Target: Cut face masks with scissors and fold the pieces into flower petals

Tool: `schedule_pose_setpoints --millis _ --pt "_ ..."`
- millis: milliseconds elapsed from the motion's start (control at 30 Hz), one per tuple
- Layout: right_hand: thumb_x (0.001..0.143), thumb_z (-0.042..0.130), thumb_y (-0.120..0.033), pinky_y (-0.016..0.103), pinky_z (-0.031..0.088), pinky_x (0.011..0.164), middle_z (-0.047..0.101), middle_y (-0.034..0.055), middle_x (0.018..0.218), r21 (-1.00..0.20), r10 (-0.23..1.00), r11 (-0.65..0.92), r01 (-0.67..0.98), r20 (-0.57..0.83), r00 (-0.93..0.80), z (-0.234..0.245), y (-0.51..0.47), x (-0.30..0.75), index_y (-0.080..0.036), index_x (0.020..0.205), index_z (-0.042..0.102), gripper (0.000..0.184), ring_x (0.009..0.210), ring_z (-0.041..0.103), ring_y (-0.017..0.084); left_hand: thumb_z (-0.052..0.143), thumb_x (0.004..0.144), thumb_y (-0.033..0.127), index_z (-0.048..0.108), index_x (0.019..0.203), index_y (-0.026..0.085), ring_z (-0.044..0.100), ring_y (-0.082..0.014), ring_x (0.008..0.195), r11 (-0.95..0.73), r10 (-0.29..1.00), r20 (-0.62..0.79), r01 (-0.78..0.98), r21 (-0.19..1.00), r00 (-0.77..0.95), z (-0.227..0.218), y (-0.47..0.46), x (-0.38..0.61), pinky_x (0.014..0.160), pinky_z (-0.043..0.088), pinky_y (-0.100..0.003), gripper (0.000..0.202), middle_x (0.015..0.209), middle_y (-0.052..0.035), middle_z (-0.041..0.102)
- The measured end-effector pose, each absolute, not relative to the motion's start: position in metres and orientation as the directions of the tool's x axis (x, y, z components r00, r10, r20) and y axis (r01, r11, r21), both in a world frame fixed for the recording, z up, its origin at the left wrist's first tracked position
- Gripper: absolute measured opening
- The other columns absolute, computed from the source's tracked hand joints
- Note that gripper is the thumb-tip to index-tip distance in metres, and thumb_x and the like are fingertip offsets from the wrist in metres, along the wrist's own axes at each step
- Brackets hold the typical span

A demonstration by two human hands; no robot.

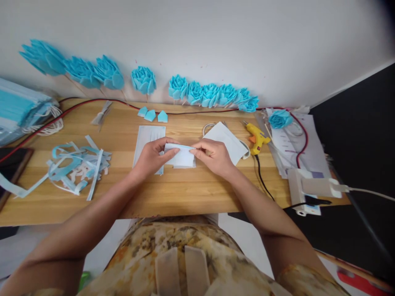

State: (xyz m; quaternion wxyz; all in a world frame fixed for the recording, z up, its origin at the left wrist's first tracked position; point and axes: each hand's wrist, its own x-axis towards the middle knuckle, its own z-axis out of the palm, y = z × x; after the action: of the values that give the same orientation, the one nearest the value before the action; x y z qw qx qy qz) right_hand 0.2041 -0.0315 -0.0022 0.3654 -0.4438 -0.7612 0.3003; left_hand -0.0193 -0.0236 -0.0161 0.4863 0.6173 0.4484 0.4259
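My left hand and my right hand pinch a folded piece of white and pale blue mask fabric by its two upper corners. Thumbs lie on the near side, with the fingers behind. A pale blue face mask lies flat on the table, partly under my left hand. Beside my right hand rests a white sheet over a coil of white cord. Several small blue cut petals are at the back of the table.
Blue fabric roses lean along the wall. A yellow glue gun lies right, its cord near a white power strip. Cut strips pile at left, below a stack of masks. A red and black wire crosses the back.
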Motion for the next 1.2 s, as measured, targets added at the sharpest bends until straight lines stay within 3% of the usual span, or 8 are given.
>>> schedule_pose_setpoints --millis 267,467,633,733,833,967,1067,1200 --pt "0.086 0.069 -0.056 0.030 0.040 0.061 0.061 0.0008 0.062 -0.793 0.912 0.410 0.451 0.355 -0.207 -0.001 -0.032 0.201 -0.021 0.064 0.064 0.042 0.060 0.049 0.014 0.082 0.075 0.045 0.078 0.086 0.017 0.059 -0.0140 0.064 0.020 0.985 -0.031 0.069 0.997 0.171 -0.013 -0.025 -0.019 0.059 0.046 -0.026 0.030 0.075 -0.0022 0.074" --pt "0.082 0.072 -0.054 0.026 0.037 0.056 0.061 -0.0008 0.063 -0.928 0.960 0.267 0.261 0.230 -0.162 -0.003 -0.026 0.207 -0.018 0.068 0.067 0.039 0.059 0.049 0.011 0.082 0.073 0.048 0.079 0.089 0.018 0.065 -0.0168 0.073 0.035 0.990 -0.045 0.071 0.997 0.131 -0.007 -0.026 -0.020 0.067 0.051 -0.027 0.035 0.086 -0.0046 0.078" --pt "0.086 0.068 -0.046 0.026 0.038 0.060 0.059 -0.0019 0.067 -0.959 0.975 0.221 0.179 0.213 -0.061 -0.005 -0.016 0.217 -0.018 0.075 0.067 0.030 0.061 0.049 0.011 0.083 0.071 0.049 0.077 0.082 0.018 0.063 -0.0151 0.067 0.059 0.991 -0.056 -0.023 0.998 0.120 -0.005 -0.024 -0.024 0.063 0.050 -0.026 0.033 0.079 -0.0030 0.075" --pt "0.087 0.066 -0.043 0.025 0.037 0.060 0.057 -0.0024 0.067 -0.964 0.978 0.207 0.169 0.204 -0.032 -0.006 -0.011 0.223 -0.018 0.076 0.066 0.028 0.061 0.049 0.010 0.082 0.073 0.046 0.076 0.080 0.018 0.061 -0.0134 0.061 0.093 0.975 -0.081 -0.047 0.995 0.208 -0.002 -0.025 -0.029 0.058 0.048 -0.024 0.030 0.073 -0.0018 0.072" --pt "0.086 0.066 -0.045 0.025 0.033 0.057 0.053 -0.0033 0.062 -0.963 0.986 0.164 0.216 0.158 -0.042 -0.003 -0.010 0.226 -0.018 0.076 0.065 0.029 0.058 0.045 0.010 0.079 0.077 0.042 0.077 0.083 0.017 0.063 -0.0141 0.062 0.147 0.869 -0.142 0.027 0.989 0.474 0.007 -0.027 -0.033 0.057 0.048 -0.023 0.025 0.073 -0.0029 0.073" --pt "0.083 0.069 -0.046 0.025 0.031 0.056 0.053 -0.0037 0.061 -0.965 0.971 0.076 0.249 0.014 -0.240 0.001 -0.014 0.224 -0.015 0.085 0.070 0.030 0.057 0.043 0.010 0.075 0.082 0.033 0.080 0.086 0.016 0.062 -0.0125 0.061 0.009 0.505 -0.162 0.183 0.983 0.848 0.016 -0.028 -0.034 0.056 0.044 -0.020 0.018 0.074 -0.0052 0.075" --pt "0.083 0.069 -0.044 0.025 0.032 0.058 0.058 -0.0029 0.068 -0.969 0.915 0.018 0.244 -0.083 -0.395 -0.003 -0.018 0.218 -0.014 0.102 0.073 0.035 0.060 0.045 0.010 0.072 0.085 0.030 0.081 0.090 0.016 0.058 -0.0106 0.059 -0.098 0.337 -0.152 0.195 0.976 0.929 0.015 -0.027 -0.033 0.055 0.040 -0.019 0.018 0.075 -0.0058 0.076" --pt "0.085 0.067 -0.039 0.025 0.031 0.058 0.049 -0.0065 0.062 -0.962 0.872 0.010 0.274 -0.126 -0.472 -0.014 -0.020 0.211 -0.013 0.114 0.070 0.040 0.057 0.040 0.009 0.070 0.087 0.032 0.081 0.092 0.015 0.052 -0.0091 0.055 -0.140 0.313 -0.146 0.197 0.970 0.938 0.012 -0.028 -0.033 0.052 0.036 -0.019 0.020 0.072 -0.0050 0.074"
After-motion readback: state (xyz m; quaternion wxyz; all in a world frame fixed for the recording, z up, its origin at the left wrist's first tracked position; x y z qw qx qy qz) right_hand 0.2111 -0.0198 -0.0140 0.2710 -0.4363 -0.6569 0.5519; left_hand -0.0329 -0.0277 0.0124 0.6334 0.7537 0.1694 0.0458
